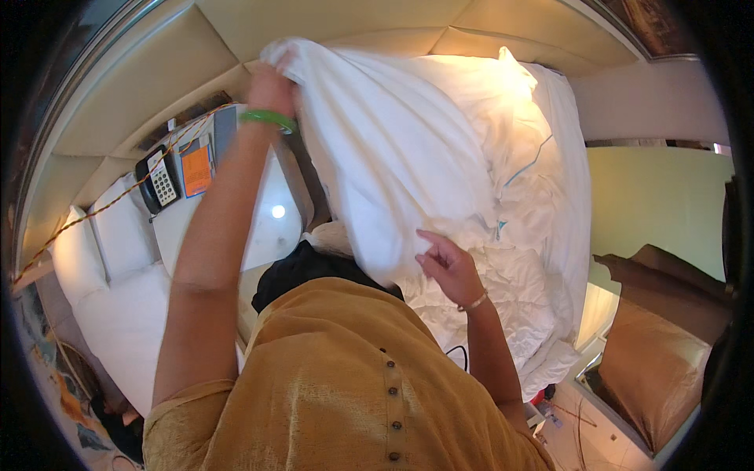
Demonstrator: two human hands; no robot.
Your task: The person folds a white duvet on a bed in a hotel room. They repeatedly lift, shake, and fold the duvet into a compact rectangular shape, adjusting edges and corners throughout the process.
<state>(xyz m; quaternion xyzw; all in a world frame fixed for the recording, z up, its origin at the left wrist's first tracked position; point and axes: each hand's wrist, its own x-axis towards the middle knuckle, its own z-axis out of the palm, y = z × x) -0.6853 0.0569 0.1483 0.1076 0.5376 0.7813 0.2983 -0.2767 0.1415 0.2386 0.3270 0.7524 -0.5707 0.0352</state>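
Observation:
My left hand (275, 85), blurred, is raised near the padded headboard, its fingers closed on a corner of a white bedsheet or cover (389, 135). The cloth hangs in long folds from it down and across the near side of the bed. My right hand (447, 265) is at the lower edge of this cloth, thumb and forefinger apart; nothing shows between them. Beneath and beyond lies crumpled white bedding (512, 288), with a thin blue strip on it. A green bangle is on my left wrist and a thin bracelet on my right.
A bedside table (259, 229) at the left carries a black telephone (158, 179) and an orange card (197, 171). A twisted cord (106, 206) crosses in front. A second white bed (126, 306) stands further left. The padded headboard (330, 17) runs behind; a brown-covered item (654, 347) is at right.

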